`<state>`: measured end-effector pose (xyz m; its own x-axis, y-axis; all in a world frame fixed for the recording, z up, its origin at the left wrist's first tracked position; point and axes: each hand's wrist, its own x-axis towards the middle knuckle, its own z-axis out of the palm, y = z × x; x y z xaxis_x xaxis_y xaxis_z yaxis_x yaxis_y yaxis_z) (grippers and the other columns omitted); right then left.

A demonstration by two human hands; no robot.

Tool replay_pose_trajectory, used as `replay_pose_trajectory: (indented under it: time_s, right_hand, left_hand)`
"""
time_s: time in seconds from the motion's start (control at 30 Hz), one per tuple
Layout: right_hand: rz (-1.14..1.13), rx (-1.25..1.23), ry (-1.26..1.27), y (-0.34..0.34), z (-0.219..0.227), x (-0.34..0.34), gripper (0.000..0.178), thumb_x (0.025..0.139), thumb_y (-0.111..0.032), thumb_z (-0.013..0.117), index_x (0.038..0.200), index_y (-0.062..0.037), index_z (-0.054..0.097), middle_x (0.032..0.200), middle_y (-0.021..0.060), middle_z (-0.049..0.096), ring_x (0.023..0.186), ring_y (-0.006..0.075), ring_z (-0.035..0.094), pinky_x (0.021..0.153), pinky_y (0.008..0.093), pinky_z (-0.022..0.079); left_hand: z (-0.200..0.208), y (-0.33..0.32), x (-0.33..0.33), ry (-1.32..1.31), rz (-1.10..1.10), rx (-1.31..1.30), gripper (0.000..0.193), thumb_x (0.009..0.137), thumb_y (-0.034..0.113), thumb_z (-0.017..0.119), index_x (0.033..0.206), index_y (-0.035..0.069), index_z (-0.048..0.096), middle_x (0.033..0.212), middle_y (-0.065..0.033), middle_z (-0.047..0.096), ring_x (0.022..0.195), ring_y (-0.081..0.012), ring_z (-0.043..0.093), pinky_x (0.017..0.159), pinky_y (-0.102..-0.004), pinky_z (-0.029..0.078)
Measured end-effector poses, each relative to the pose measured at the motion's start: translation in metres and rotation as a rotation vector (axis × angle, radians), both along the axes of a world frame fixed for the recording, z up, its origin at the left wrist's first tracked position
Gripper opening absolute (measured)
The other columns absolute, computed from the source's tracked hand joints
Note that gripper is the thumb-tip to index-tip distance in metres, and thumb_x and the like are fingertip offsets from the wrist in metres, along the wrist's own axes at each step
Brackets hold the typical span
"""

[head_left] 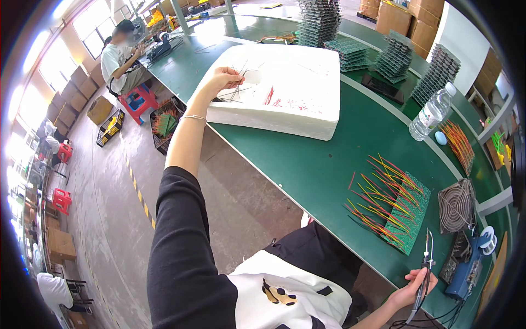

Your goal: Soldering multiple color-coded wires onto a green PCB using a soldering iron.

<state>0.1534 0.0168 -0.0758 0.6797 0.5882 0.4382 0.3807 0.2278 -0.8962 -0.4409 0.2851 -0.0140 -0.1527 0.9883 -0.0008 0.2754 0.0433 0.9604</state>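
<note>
My left hand (226, 79) reaches over a white foam box (274, 122), its fingers closed on thin black wires (239, 90). Inside that box, short red wires (270, 96) and red bits lie toward the middle and right. At the lower right, my right hand (413, 289) is wrapped round a soldering iron (425, 261) with a thin metal guide along its tip, pointing upward. Between the hands, a green circuit board panel (412, 211) lies on the table, with many red and yellow wires (378, 197) sticking out to its left.
On the green table (263, 159) stand a round fan grille (456, 205), a blue solder-feed machine (466, 268) and a water bottle (433, 112). Circuit board stacks (392, 57) rise behind. A seated person (118, 60) works at the far left, above a crate (164, 125) on the floor.
</note>
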Motion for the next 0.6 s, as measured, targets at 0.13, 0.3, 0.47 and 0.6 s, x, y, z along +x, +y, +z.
replay_pose_trajectory:
  time_s: [0.13,0.3,0.47,0.6]
  right_hand:
    - [0.006,0.010,0.017,0.0008,-0.0008,-0.0004,0.018,0.087,-0.016,0.055,0.082,-0.0017,0.046,0.061,0.0056,0.050,0.049,0.0090,0.042,0.047,0.0205,0.033]
    - [-0.001,-0.006,0.018,0.0001,-0.0011,0.0001,0.017,0.087,-0.015,0.054,0.082,-0.0022,0.046,0.061,0.0055,0.050,0.049,0.0090,0.042,0.048,0.0206,0.033]
    - [-0.015,0.003,0.031,0.0004,0.0002,-0.0012,0.017,0.087,-0.016,0.054,0.082,-0.0021,0.045,0.060,0.0054,0.049,0.049,0.0091,0.042,0.048,0.0205,0.033]
    - [-0.027,0.038,0.052,0.0005,-0.0015,0.0005,0.018,0.087,-0.017,0.055,0.081,-0.0022,0.045,0.059,0.0054,0.049,0.049,0.0091,0.042,0.047,0.0203,0.032]
  left_hand:
    - [-0.0039,0.0027,-0.0031,-0.008,0.029,0.032,0.021,0.081,0.010,0.062,0.097,-0.004,0.058,0.088,-0.0097,0.063,0.078,-0.0123,0.061,0.070,-0.0215,0.049]
    - [-0.0034,0.0020,-0.0025,-0.014,0.007,0.033,0.028,0.081,0.010,0.063,0.105,-0.004,0.059,0.089,-0.0088,0.064,0.079,-0.0118,0.061,0.072,-0.0208,0.048]
    - [-0.0036,0.0016,0.0027,-0.053,0.044,0.090,0.021,0.078,0.008,0.065,0.096,-0.004,0.064,0.079,-0.0065,0.064,0.069,-0.0083,0.057,0.063,-0.0183,0.045]
    - [-0.0054,0.0038,-0.0016,-0.072,0.048,0.104,0.020,0.078,0.008,0.065,0.094,-0.004,0.064,0.077,-0.0060,0.064,0.068,-0.0078,0.056,0.062,-0.0175,0.044]
